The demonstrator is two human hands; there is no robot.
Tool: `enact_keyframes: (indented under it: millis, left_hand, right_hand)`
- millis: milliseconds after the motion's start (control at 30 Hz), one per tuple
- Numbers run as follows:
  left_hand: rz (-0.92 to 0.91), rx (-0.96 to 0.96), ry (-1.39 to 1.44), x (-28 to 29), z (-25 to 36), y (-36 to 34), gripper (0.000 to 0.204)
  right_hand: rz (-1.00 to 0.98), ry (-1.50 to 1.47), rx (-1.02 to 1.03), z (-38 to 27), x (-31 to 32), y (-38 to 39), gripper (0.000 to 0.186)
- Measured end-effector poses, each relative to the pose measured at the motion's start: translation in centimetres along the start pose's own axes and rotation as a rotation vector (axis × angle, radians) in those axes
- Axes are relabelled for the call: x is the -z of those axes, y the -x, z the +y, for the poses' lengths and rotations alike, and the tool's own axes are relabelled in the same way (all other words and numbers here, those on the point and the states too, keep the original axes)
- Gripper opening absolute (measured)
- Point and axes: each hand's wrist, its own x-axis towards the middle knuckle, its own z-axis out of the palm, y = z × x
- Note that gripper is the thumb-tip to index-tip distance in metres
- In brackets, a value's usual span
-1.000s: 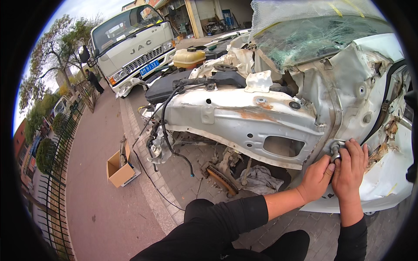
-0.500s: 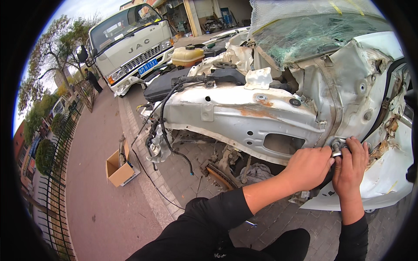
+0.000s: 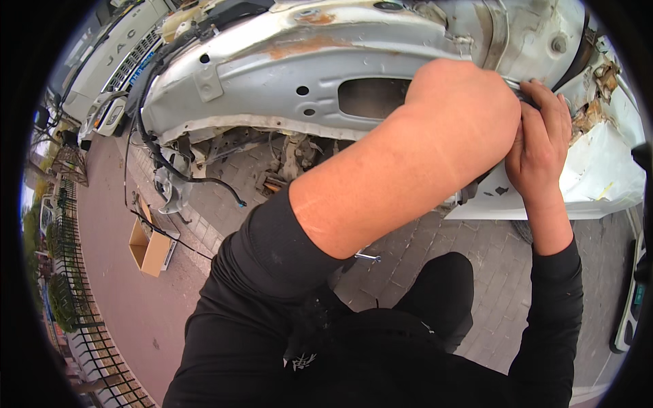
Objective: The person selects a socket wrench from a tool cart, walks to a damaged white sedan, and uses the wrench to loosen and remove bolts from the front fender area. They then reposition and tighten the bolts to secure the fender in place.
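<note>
Both hands crowding the right end of a stripped car panel

So the long silver-grey metal car panel (image 3: 258, 85), the one with the oblong cutout and rusty patches, is running across the top, and I'm using it as the landmark. The left hand (image 3: 471, 102) is curling up fist-like over its right end, back of the hand showing, with the bare forearm crossing in front of the panel's lower edge. Its fingers are hiding, so I can't tell what it's gripping, if anything.

The right hand (image 3: 541, 139) is sitting just beyond that same end, fingers bending forward and pressing close against the left hand. Can't tell if it's closing on anything either. A shiny silver metal piece (image 3: 511, 81) is peeking out between the two, right at the panel's right end, mostly getting covered.

Right of the panel, a torn white painted metal body section (image 3: 598, 180) is flaring out. Off its left end, a thick black corrugated hose (image 3: 214, 179) is dangling, and further below left an open brown cardboard box (image 3: 158, 254) is sitting on the ground. Below the panel, a slim shiny metal tool (image 3: 369, 257) is lying on grey paving bricks (image 3: 507, 285).
</note>
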Motion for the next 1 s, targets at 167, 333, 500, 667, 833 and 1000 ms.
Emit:
enact_keyframes:
  millis: [167,333,500,667,833,1000]
  left_hand:
    - [0.023,0.299,0.270,-5.1,1.9,0.9,0.011]
    - [0.809,0.334,1.193,-14.6,7.2,-0.8,0.024]
    - [0.219,0.343,0.777,-9.0,2.5,1.3,0.020]
    - [0.162,-0.057,0.339,-1.1,-1.8,3.3,0.012]
    - [0.393,0.304,0.956,-11.6,3.8,2.0,0.026]
    - [0.350,0.316,1.173,-15.7,5.5,1.9,0.027]
  right_hand:
    - [0.055,-0.006,0.065,0.4,-0.6,0.2,0.021]
    - [0.053,-0.073,0.084,0.6,-0.9,0.2,0.024]
    - [0.076,-0.041,0.081,0.7,-1.0,0.4,0.021]
    - [0.006,0.046,0.115,0.7,-1.0,0.6,0.019]
    - [0.044,-0.025,0.104,0.8,-1.3,0.7,0.021]
    - [-0.009,-0.102,0.113,1.1,-1.3,0.6,0.021]
